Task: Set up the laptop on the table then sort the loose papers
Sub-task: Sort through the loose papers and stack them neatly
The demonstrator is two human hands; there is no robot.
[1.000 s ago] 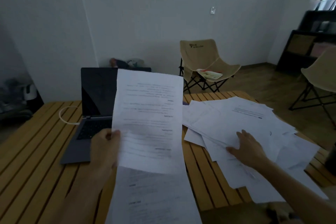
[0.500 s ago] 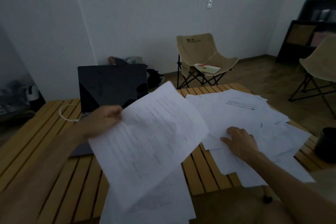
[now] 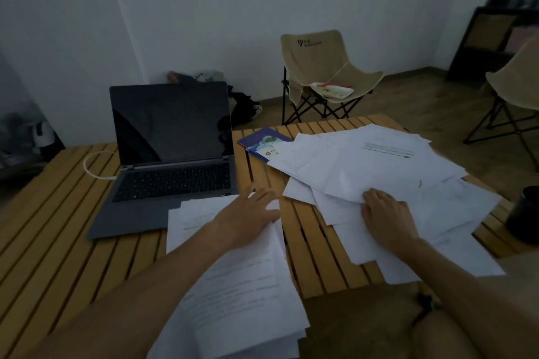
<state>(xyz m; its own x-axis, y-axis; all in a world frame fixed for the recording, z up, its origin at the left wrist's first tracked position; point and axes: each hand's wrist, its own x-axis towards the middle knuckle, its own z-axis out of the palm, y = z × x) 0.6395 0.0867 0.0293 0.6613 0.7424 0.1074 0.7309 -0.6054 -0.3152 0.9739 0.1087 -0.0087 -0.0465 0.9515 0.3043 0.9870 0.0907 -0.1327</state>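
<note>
An open grey laptop (image 3: 172,151) with a dark screen stands at the back left of the slatted wooden table (image 3: 58,230). In front of it lies a stack of printed sheets (image 3: 242,283) that reaches over the table's near edge. My left hand (image 3: 250,216) rests flat on top of this stack, fingers spread, holding nothing. To the right a loose heap of white papers (image 3: 379,172) covers the table. My right hand (image 3: 385,216) lies on the heap, its fingers curled at the edge of a sheet; whether it grips the sheet is unclear.
A white cable (image 3: 93,166) loops to the laptop's left side. A blue booklet (image 3: 262,141) pokes out from under the heap. A dark cup (image 3: 525,213) stands at the table's right edge. Folding chairs (image 3: 323,76) and a dark shelf (image 3: 495,35) stand behind.
My left hand has lowered the sheet it held up onto the near stack and let go of it. My right hand has stayed on the heap.
</note>
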